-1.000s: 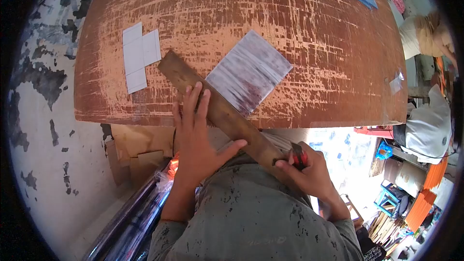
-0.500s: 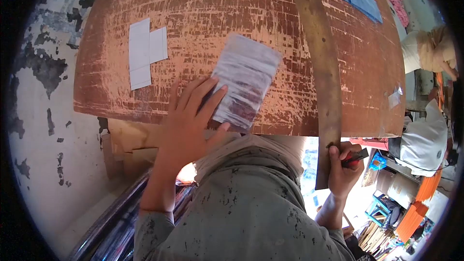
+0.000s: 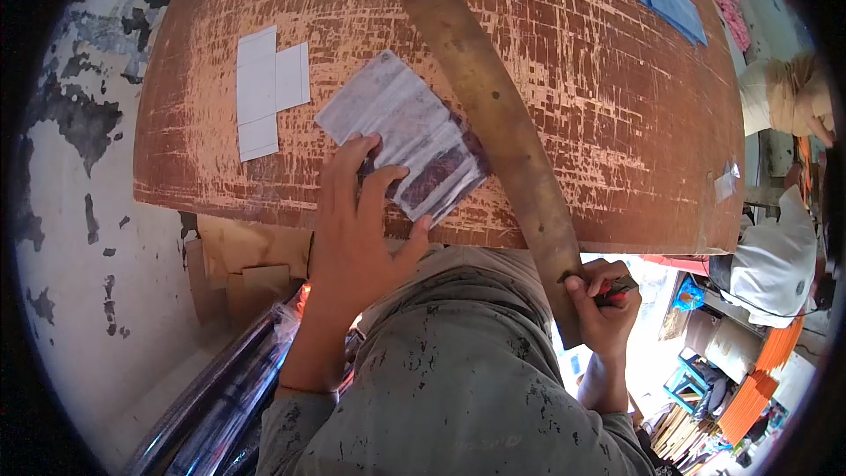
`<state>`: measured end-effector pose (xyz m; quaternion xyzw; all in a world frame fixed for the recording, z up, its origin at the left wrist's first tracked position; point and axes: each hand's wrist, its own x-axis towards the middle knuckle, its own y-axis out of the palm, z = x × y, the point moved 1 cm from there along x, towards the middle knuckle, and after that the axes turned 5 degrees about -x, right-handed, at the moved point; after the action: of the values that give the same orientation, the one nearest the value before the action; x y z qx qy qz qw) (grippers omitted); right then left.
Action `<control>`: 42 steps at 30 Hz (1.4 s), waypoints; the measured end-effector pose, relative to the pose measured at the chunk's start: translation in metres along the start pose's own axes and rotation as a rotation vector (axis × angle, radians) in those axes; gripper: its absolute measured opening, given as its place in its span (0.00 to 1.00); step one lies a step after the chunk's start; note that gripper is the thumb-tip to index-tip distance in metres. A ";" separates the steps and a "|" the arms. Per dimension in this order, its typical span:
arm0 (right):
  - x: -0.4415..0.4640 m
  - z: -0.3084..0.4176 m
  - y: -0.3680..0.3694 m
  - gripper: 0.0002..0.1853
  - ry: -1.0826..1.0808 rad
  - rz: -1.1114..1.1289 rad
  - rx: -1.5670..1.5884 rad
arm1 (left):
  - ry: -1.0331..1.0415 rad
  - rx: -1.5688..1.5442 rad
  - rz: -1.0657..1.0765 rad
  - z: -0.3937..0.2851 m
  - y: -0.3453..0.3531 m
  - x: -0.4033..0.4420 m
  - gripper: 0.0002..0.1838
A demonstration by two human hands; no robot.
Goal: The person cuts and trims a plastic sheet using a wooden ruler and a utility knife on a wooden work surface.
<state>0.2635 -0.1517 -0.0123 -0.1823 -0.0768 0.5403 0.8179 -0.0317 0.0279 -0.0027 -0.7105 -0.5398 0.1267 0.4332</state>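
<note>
A translucent, streaky plastic sheet (image 3: 397, 106) lies tilted on the scratched brown tabletop (image 3: 608, 132). My left hand (image 3: 348, 234) has its fingers spread, with the fingertips touching the sheet's lower left side. A long, flat, brownish straightedge (image 3: 502, 115) slants across the table just right of the sheet, its lower end past the front edge. Around that end my right hand (image 3: 602, 313) is closed, thumb on top. The same hand also holds a small red and black tool (image 3: 614, 296), mostly hidden by the fingers; it may be a cutter.
A white paper template (image 3: 257, 92) lies on the left of the table, folded blue material (image 3: 663, 0) at the far right. A clear scrap (image 3: 726, 182) sits near the right edge. Wrapped rolls (image 3: 220, 397) stand below left. Another person (image 3: 784, 97) is at the right.
The straightedge's far end has swung left towards the sheet, with my right hand shifting slightly left. The plastic sheet has turned anticlockwise and moved a little left under my left hand.
</note>
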 end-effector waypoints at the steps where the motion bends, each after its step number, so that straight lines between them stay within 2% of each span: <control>1: 0.001 0.001 0.002 0.15 -0.004 0.007 0.012 | 0.008 -0.014 0.045 0.001 -0.003 0.002 0.31; 7: 0.005 0.007 0.019 0.15 -0.017 0.050 0.017 | 0.047 -0.044 0.111 0.008 -0.006 0.005 0.33; 12: 0.005 0.000 0.036 0.13 -0.024 0.197 -0.007 | 0.030 -0.116 0.121 0.014 -0.005 0.003 0.36; 15: 0.009 0.011 0.047 0.11 -0.015 0.286 -0.058 | 0.000 -0.144 0.008 0.012 -0.006 0.005 0.37; 17: 0.010 0.017 0.056 0.10 0.003 0.348 0.025 | 0.023 -0.038 -0.123 0.009 -0.006 0.010 0.39; 18: 0.009 0.016 0.057 0.14 0.025 0.391 0.009 | 0.010 -0.052 -0.104 0.009 -0.007 0.013 0.39; 21: 0.008 0.016 0.062 0.14 -0.038 0.396 -0.036 | -0.039 0.033 -0.048 0.009 -0.003 0.018 0.40; 25: 0.011 0.022 0.064 0.13 0.012 0.395 0.010 | -0.053 0.064 -0.037 0.012 0.005 0.019 0.41; 28: 0.014 0.023 0.064 0.09 -0.018 0.376 0.049 | -0.012 0.093 -0.048 0.015 0.007 0.021 0.42; 31: 0.018 0.026 0.062 0.08 -0.065 0.400 -0.070 | -0.018 0.100 -0.007 0.018 0.009 0.021 0.47; 33: 0.017 0.023 0.063 0.08 -0.003 0.402 -0.092 | -0.062 0.139 0.040 0.017 0.009 0.023 0.48; 40: 0.019 0.019 0.065 0.08 -0.047 0.398 -0.076 | -0.053 0.163 0.051 0.019 0.012 0.025 0.48; 42: 0.018 0.019 0.066 0.08 -0.006 0.388 -0.019 | -0.060 0.165 0.043 0.015 0.011 0.027 0.44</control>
<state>0.2079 -0.1085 -0.0215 -0.1999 -0.0477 0.6876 0.6964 -0.0235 0.0580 -0.0121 -0.6796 -0.5250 0.2012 0.4712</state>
